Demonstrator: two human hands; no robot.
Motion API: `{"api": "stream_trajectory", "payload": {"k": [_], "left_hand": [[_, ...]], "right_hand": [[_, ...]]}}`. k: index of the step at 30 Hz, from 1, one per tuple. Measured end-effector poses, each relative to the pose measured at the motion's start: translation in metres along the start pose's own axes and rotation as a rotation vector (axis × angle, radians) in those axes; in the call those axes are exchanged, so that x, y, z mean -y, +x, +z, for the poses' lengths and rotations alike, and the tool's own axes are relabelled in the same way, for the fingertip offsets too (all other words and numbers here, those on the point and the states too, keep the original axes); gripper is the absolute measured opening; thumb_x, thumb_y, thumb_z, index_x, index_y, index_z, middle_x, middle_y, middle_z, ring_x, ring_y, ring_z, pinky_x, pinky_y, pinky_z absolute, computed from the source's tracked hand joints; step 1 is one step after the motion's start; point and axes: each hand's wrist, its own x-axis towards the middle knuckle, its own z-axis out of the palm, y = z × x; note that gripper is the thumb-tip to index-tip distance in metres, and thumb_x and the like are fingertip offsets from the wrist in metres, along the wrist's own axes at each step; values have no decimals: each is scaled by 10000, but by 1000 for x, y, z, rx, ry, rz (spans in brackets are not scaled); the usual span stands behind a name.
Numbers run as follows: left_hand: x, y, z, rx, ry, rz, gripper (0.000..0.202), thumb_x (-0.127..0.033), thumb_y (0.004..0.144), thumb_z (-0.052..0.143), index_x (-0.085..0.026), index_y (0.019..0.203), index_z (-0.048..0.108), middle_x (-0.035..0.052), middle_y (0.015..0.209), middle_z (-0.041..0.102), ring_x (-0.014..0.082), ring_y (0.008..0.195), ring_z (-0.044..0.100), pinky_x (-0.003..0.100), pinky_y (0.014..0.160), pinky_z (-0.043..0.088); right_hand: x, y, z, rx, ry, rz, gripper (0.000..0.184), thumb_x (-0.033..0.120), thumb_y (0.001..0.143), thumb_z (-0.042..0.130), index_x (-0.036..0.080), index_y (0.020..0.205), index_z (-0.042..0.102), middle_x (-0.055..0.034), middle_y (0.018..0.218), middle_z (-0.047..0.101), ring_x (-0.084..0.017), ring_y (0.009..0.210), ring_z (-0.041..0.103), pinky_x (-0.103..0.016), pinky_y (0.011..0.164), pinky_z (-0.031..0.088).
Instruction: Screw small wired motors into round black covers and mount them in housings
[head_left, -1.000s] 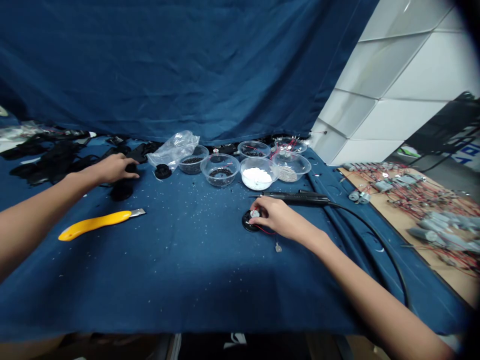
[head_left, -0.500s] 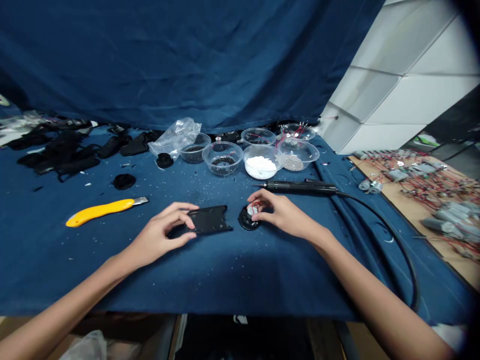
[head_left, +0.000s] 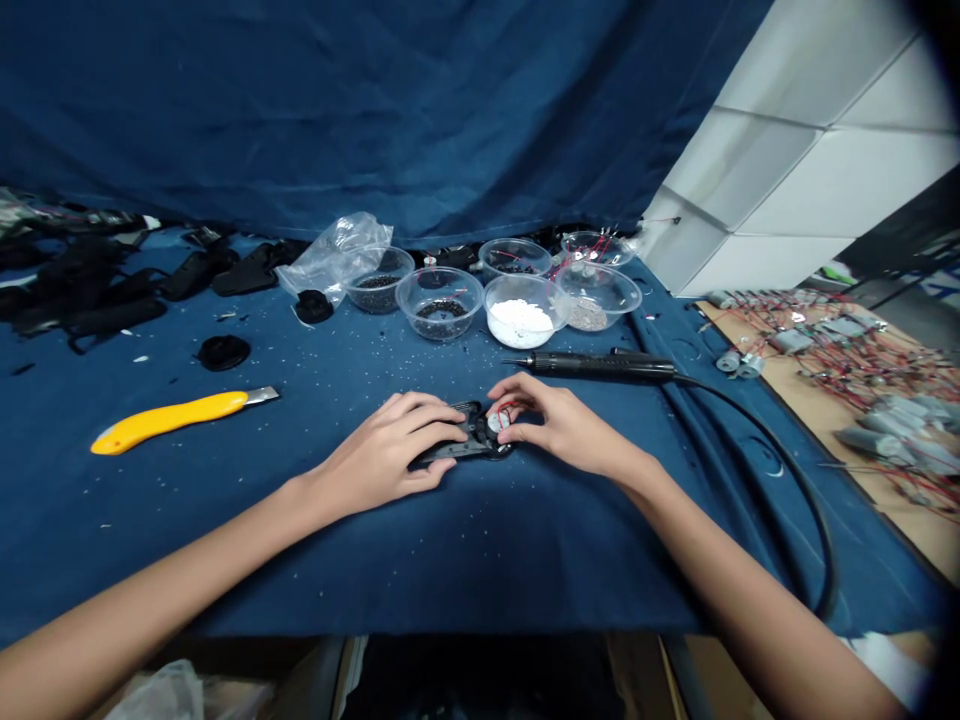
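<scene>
Looking down from the head camera, we see our two hands meeting near the middle of a blue cloth (head_left: 375,560). Our left hand (head_left: 382,455) is curled over a black plastic casing (head_left: 457,447), its fingers pressing on it. Our right hand (head_left: 562,425) pinches a small silver motor (head_left: 498,422) with red wires, holding it right at the casing. Just beyond the right hand lies a soldering iron (head_left: 592,365), its black cord curving away to the right. To the left lies a yellow utility knife (head_left: 176,415), and near it a round black disc (head_left: 223,352). Farther off stand clear plastic bowls, one holding white powder (head_left: 517,325), another black bits (head_left: 439,315). Beside them is a crumpled plastic bag (head_left: 337,250). At far right, a wooden board (head_left: 825,400) carries many wired motors.
</scene>
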Motion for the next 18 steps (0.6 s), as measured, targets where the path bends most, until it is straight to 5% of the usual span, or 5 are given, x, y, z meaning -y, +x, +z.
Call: {"api": "stream_trajectory", "payload": {"k": [18], "left_hand": [[9,12,2,-90,20,138,311,-189,839,598,-212,1147,635,43,1159,668,220,1155,535,386,945,493]], "right_hand": [[4,1,-2,17,-106,11,350,258,828,645,227,1149,511,-38,1083,657,-161,996,626,-332,902,489]]}}
